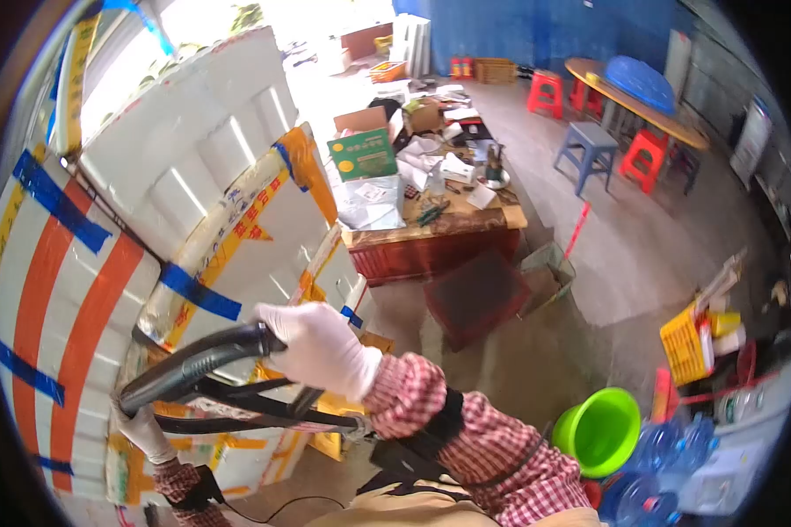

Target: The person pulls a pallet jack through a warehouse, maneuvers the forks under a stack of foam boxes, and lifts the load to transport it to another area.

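A black bicycle frame point(204, 353), with a thick tube at its top and thinner tubes below, is held up in front of me at the lower left. My right hand point(321, 344), in a white glove, is closed around the upper end of the thick tube. Lower and to the left, my left hand point(148, 434), gloved too, grips the other end; the frame hides most of its fingers. Behind the frame lean white foam boards point(237, 290) bound with yellow, orange and blue tape.
A cluttered desk point(432, 249) stands ahead, with a green box point(361, 155) and papers on top. A dark mat point(476, 297) lies before it. To my right are a lime-green bucket point(598, 430), water bottles point(646, 492) and a yellow basket point(684, 347). Stools point(586, 154) surround a round table point(677, 126).
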`<state>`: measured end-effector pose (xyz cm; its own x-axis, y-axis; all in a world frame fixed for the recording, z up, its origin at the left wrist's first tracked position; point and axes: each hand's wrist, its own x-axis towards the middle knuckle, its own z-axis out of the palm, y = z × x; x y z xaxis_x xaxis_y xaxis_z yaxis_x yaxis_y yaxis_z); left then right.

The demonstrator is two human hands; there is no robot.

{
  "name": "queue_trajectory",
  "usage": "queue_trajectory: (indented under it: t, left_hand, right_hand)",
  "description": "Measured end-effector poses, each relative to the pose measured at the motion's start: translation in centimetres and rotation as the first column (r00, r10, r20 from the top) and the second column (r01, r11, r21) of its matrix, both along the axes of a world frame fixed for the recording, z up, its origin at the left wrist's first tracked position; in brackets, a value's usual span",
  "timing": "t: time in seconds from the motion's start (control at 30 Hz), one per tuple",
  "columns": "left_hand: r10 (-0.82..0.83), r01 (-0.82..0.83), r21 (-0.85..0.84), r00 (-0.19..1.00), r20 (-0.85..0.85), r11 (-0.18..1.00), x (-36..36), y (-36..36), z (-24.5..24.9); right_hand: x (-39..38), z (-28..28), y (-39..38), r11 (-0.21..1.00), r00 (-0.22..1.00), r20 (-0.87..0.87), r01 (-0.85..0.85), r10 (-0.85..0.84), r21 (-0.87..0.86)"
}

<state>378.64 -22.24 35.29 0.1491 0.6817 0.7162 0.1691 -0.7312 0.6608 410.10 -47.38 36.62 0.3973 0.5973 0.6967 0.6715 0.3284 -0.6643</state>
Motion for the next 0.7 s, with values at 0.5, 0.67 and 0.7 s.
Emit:
queue_trajectory:
  t: [0.5, 0.67, 0.7]
  left_hand:
    - [0.505, -0.568, -0.055, 0.769, -0.393, 0.822, 7.8, -32.4, 0.4]
    - [0.685, -0.716, 0.135, 0.571, -0.452, 0.685, 18.8, -49.2, -2.4]
    - [0.696, -0.744, 0.019, 0.616, -0.368, 0.668, 20.5, -51.5, -3.4]
  right_hand:
    - [14.8, -3.8, -0.9, 0.746, 0.746, -0.042, -0.665, 0.664, -0.026]
    - [21.4, -4.3, -11.5, 0.437, 0.427, 0.097, -0.868, 0.899, -0.234]
    - [24.1, -4.7, -13.0, 0.459, 0.426, 0.172, -0.824, 0.888, -0.332]
